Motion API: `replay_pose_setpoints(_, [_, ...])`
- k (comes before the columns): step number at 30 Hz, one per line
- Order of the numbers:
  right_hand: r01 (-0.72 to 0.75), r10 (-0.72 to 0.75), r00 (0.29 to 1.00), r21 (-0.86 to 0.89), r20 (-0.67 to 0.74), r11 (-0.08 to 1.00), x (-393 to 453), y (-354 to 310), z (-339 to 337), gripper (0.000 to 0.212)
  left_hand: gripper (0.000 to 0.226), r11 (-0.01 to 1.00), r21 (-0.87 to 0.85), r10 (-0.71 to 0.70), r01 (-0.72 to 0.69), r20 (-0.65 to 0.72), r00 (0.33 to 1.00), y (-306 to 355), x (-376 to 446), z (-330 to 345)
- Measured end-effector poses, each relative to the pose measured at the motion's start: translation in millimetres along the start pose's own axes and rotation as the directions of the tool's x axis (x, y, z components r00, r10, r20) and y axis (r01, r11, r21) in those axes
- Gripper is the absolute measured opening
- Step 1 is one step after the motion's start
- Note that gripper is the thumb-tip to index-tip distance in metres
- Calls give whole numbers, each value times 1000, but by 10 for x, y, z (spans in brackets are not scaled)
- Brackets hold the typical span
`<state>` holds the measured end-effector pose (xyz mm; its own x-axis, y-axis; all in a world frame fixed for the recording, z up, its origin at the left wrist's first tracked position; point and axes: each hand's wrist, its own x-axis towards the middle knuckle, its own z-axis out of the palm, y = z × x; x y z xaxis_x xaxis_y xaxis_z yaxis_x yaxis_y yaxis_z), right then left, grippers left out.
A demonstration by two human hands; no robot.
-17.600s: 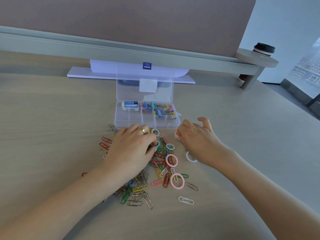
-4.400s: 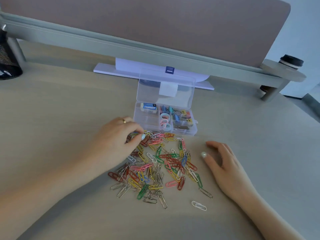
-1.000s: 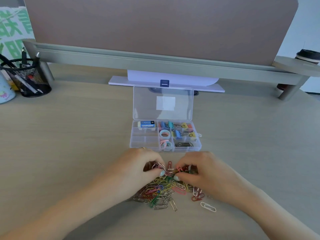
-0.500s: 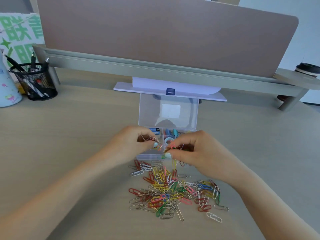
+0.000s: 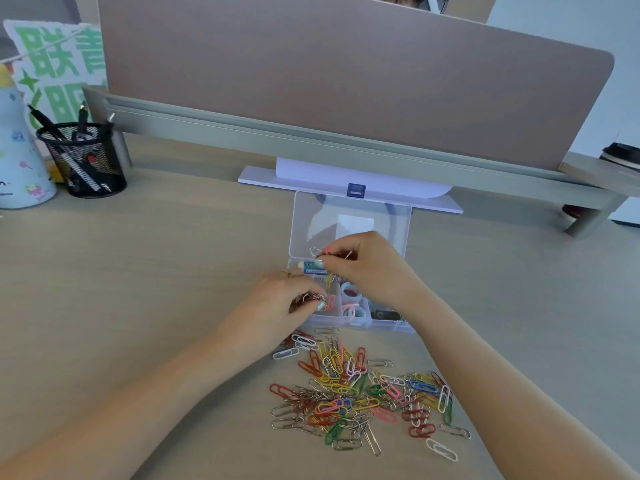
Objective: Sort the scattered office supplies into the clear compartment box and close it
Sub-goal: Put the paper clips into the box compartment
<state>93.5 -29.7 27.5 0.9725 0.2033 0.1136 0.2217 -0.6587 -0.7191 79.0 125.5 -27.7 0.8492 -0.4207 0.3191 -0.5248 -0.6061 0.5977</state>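
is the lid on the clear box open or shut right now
Open. The lid stands tilted back behind the clear box, and both hands, left hand and right hand, hold paper clips over its uncovered compartments.

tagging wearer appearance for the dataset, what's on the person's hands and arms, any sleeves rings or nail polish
Both forearms are bare, with no sleeves in view. The left hand wears a thin gold ring on one finger. Nails on the left hand and the right hand are painted a pale mint colour. No watch or bracelet shows.

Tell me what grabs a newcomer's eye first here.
The bright heap of paper clips on the desk, nearest the camera. Just beyond it, the left hand and right hand each pinch clips over the open clear box. A black mesh pen cup stands far left.
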Motion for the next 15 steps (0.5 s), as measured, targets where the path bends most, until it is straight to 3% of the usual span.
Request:
replay_pose_setpoints(9, [148,-116,985,-267,131,952,134,88,139,16,13,998,-59,36,-38,-28,999,-31,-35,-2])
replay_pose_setpoints(15, [264,-197,960,-407,198,875,165,103,143,15,11,1000,9,3,-2,-203,979,-39,-29,-40])
